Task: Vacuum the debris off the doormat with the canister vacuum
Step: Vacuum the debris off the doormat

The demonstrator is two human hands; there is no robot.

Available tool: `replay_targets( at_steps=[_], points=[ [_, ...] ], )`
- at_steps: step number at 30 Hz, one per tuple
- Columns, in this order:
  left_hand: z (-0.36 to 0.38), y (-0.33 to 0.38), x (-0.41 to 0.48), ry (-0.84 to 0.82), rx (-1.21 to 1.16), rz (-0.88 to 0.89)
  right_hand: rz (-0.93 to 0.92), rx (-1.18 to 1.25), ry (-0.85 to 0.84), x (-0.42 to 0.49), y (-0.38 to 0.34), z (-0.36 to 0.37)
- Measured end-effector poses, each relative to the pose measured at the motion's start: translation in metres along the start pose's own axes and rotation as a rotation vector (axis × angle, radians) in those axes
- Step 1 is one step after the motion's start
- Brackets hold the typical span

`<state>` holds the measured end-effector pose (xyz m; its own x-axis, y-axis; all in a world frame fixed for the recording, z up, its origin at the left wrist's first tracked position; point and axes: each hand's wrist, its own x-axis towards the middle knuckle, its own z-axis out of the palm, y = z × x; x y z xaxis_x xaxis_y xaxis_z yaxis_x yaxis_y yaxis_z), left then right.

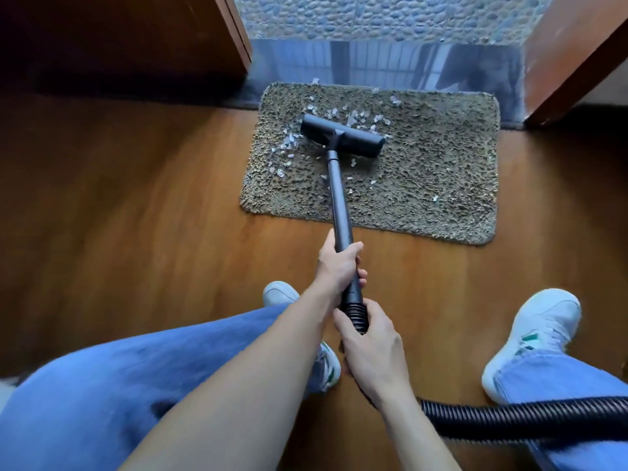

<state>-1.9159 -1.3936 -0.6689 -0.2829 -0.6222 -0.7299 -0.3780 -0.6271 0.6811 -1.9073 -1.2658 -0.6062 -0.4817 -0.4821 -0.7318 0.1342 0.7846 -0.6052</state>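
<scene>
A shaggy brown doormat (438,171) lies on the wooden floor in front of an open doorway. Pale paper scraps (289,144) are scattered over its left and middle parts. The black floor head (341,134) of the vacuum rests on the mat among the scraps, joined to a dark wand (338,198). My left hand (336,265) grips the wand's lower part. Just behind it, my right hand (368,348) grips the ribbed hose cuff. The black ribbed hose (523,421) runs off to the right edge. The canister is out of view.
My two white sneakers (537,338) and blue-jeaned legs (102,396) straddle the hose on the wooden floor (136,215). A dark wooden door (119,35) stands at the left, a reddish door frame (574,62) at the right, and a shiny threshold (390,64) lies beyond the mat.
</scene>
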Motion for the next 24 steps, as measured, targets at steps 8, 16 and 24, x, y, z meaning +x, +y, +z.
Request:
replay_targets(
  at_steps=[8, 16, 24],
  points=[
    [-0.036, -0.005, -0.005, -0.149, 0.078, 0.005, 0.084, 0.187, -0.028, -0.035, -0.022, 0.032],
    [-0.012, 0.007, 0.007, -0.139, 0.012, 0.024, 0.123, 0.109, -0.168, -0.013, -0.041, -0.011],
    [0.013, 0.011, 0.043, -0.093, -0.004, 0.019, 0.092, 0.008, -0.071, 0.030, -0.036, -0.020]
  ],
)
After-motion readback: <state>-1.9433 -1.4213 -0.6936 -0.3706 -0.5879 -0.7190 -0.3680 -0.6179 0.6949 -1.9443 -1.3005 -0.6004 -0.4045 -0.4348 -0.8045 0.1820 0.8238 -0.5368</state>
